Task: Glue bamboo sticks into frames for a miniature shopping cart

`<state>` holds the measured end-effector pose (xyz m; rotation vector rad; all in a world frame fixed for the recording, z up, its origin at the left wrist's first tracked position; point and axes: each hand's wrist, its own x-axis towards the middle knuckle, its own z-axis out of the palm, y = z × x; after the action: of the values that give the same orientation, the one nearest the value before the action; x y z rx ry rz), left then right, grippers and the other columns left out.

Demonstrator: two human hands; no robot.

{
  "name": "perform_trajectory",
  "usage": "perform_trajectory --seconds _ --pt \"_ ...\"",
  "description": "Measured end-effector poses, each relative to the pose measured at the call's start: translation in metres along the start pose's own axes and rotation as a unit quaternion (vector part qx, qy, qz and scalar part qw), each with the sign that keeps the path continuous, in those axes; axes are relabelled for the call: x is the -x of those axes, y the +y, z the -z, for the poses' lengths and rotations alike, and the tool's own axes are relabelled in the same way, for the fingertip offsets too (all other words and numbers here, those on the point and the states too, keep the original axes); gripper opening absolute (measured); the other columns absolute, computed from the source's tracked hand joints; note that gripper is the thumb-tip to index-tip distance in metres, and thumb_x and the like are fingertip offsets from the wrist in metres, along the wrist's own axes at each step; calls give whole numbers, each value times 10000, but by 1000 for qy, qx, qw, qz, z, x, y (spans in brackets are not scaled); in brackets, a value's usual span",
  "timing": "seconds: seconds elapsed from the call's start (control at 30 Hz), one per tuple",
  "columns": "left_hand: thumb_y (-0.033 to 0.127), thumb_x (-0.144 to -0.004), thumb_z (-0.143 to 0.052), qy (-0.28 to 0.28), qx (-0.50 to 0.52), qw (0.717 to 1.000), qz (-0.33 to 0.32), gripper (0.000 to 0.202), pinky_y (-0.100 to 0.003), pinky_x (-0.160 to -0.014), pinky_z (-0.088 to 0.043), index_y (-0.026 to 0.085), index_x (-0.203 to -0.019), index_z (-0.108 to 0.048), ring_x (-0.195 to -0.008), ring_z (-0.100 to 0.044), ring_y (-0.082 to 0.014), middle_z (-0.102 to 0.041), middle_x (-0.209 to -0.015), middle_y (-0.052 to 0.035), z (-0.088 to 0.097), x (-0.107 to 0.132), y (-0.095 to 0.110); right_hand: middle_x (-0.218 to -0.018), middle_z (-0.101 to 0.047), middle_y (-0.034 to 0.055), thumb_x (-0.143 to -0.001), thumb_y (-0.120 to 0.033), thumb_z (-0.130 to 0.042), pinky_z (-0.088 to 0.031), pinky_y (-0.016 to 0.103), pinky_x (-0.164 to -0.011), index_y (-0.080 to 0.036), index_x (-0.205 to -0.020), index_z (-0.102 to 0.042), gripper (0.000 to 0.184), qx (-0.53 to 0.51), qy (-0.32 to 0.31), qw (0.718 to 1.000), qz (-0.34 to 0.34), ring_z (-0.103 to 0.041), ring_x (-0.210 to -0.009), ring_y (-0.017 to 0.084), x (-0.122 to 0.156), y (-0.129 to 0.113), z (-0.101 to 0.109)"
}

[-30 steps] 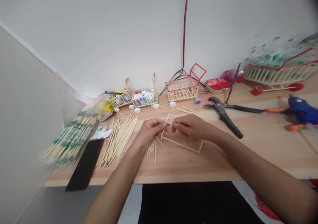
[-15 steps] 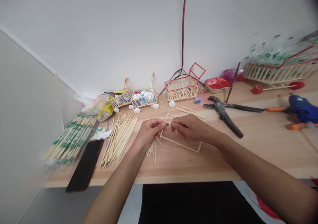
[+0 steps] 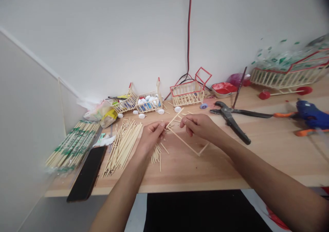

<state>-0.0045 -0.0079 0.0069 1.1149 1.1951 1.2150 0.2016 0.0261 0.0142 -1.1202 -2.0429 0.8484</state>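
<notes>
A rectangular frame of thin wooden sticks is tilted over the tabletop between my hands. My left hand pinches it at its left corner between thumb and fingers. On the right, my right hand is curled above the frame, thumb and forefinger close together. Whatever its fingertips hold is too small to make out, and this hand hides the frame's far right part. Short cut sticks lie just below my left hand. A pile of long loose sticks is beside my left forearm.
Along the wall stand small stick carts and a dish of red paint. Pliers and a blue glue gun lie to the right. At left are wrapped chopsticks and a black phone overhanging the table edge.
The stick frame has turned in my left hand, its near corner shifting left. My right hand has moved slightly up and to the right, away from my left fingers.
</notes>
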Motion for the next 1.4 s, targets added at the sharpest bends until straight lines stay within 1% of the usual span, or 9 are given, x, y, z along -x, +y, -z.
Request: perform_trajectory --seconds 0.17,0.37,0.7,0.83,0.97,1.07,1.13,1.27,1.4 --pt "469 -659 -797 6 -13 1000 10 366 -192 -509 -323 126 -781 -760 -533 -453 -58 -659 -700 -47 -2 1 -1 -494 -597 -39 -912 -285 -425 -372 244 -621 -188 -734 -669 317 0 17 1000 -1 -509 -500 112 0 1 -3" --pt "442 -667 -796 11 -24 1000 -3 326 -194 -505 -335 124 -724 -746 -521 -451 -58 -636 -643 -28 -2 2 -1 -535 -629 -35 -905 -269 -433 -378 245 -646 -192 -721 -667 307 -5 17 1000 -2 -555 -554 118 2 0 -5" --pt "339 -561 -874 2 73 997 23 356 -213 -586 -452 136 -832 -763 -603 -582 -95 -717 -746 -60 -2 1 1 -490 -596 -41 -901 -283 -432 -371 243 -611 -189 -735 -666 302 -3 37 999 -4 -525 -511 118 0 2 -3" --pt "311 -605 -851 -4 77 997 16 359 -210 -603 -446 142 -908 -757 -620 -586 -94 -715 -758 -50 1 0 -1 -491 -595 -43 -901 -272 -433 -368 241 -601 -187 -743 -664 293 -7 39 999 -6 -521 -507 115 0 3 -2" --pt "348 -693 -784 35 21 999 -20 267 -209 -610 -421 152 -871 -757 -632 -571 -95 -699 -750 -30 3 -1 -3 -493 -595 -40 -907 -277 -429 -370 246 -603 -186 -737 -662 302 -4 34 999 -7 -511 -497 114 0 2 -2" --pt "370 -753 -730 87 -71 991 -74 222 -224 -669 -427 149 -754 -748 -688 -592 -119 -708 -761 -38 3 -1 -1 -499 -602 -39 -909 -274 -431 -367 248 -604 -187 -729 -663 305 5 25 1000 -6 -503 -492 112 1 0 -3" --pt "377 -762 -720 98 -106 984 -103 228 -239 -718 -438 151 -747 -749 -743 -616 -144 -720 -780 -46 1 0 2 -506 -604 -41 -913 -270 -432 -364 245 -603 -188 -734 -663 304 3 14 1000 -1 -504 -493 110 2 -2 -5" --pt "388 -741 -747 76 -99 988 -90 300 -257 -735 -458 169 -945 -770 -842 -647 -182 -749 -943 -74 -4 2 7 -525 -601 -44 -925 -268 -426 -363 242 -617 -190 -739 -648 300 2 -2 1000 18 -515 -522 111 4 -5 -9" --pt "407 -731 -760 20 -59 997 -49 327 -270 -759 -467 162 -948 -773 -850 -660 -193 -753 -938 -87 -7 4 8 -540 -594 -46 -928 -246 -421 -365 239 -620 -192 -747 -637 287 1 -20 999 30 -531 -551 115 6 -8 -13"
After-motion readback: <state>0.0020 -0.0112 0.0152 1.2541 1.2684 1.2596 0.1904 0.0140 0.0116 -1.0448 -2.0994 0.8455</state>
